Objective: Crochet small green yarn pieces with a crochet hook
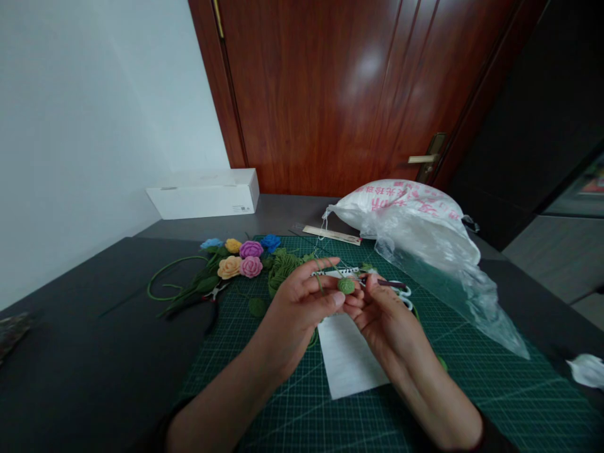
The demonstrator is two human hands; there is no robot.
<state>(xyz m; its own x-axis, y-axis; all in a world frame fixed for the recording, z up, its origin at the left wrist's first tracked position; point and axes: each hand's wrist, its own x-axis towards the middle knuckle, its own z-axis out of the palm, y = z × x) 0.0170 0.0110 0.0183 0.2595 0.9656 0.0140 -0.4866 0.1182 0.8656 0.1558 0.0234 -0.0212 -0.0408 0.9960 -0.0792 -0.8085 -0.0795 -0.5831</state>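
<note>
Between my hands is a small round green crochet piece [346, 285]. My left hand [302, 296] pinches its edge, and green yarn runs over the raised index finger. My right hand [384, 311] grips a crochet hook [389, 284] with a dark handle, its tip at the crochet piece. A pile of green yarn [282, 269] lies just behind my left hand. Beneath both hands is a spiral notebook [352, 362] with a lined white page, partly covered. White scissor handles [406, 292] show past my right hand.
Crocheted flowers [251, 250] and pliers [214, 294] lie at left on the dark table. A green cutting mat [472, 402] spreads under the work. Behind are a white box [207, 194], a ruler [332, 235] and a plastic bag of white filling [410, 207].
</note>
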